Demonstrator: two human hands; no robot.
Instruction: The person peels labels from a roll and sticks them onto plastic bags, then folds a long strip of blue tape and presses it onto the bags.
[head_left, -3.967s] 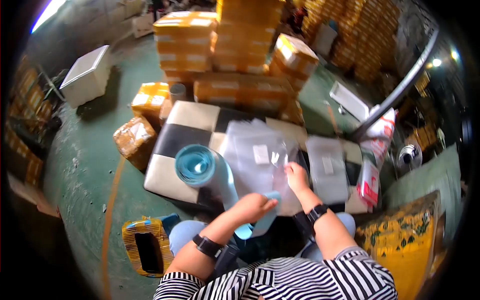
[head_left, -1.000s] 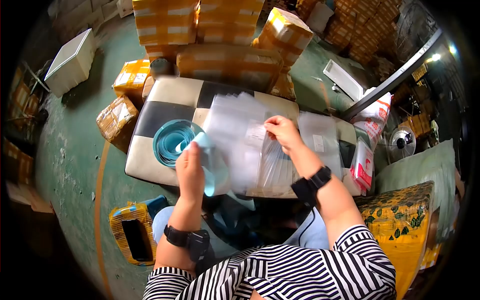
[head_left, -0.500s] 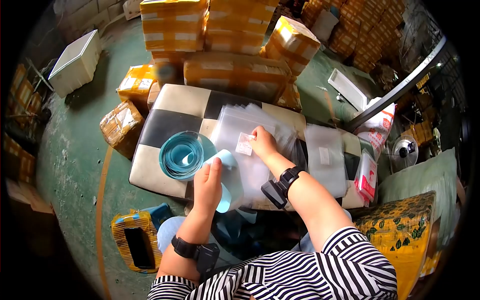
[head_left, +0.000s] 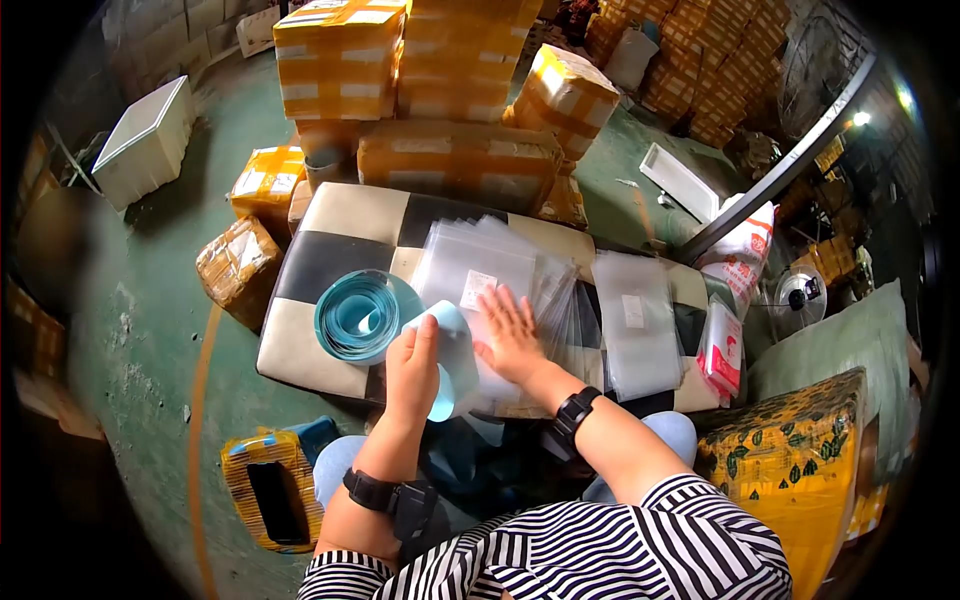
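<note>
My left hand [head_left: 411, 375] is closed on the free end of a light-blue label strip [head_left: 456, 350], thumb pointing up. The strip leads from a coiled roll [head_left: 345, 315] lying on the checkered padded bench. My right hand [head_left: 513, 340] lies flat with fingers spread on a fanned stack of clear plastic bags [head_left: 475, 245]. Just beyond its fingertips, a small white printed label [head_left: 477, 289] sits flat on the top bag. A second stack of clear bags [head_left: 640, 355], bearing a white label [head_left: 633, 311], lies to the right.
The black-and-cream bench [head_left: 335, 255] stands before me. Taped cartons [head_left: 455, 165] are stacked behind it. A red-and-white packet [head_left: 720, 350] lies at its right end. A phone [head_left: 276, 500] rests on a yellow taped box at lower left. A metal pole [head_left: 770, 170] slants at right.
My right hand has let go of the label, which now lies on the bag, and its pinched fingers have spread flat. The left hand keeps its hold on the strip. The view has shifted slightly.
</note>
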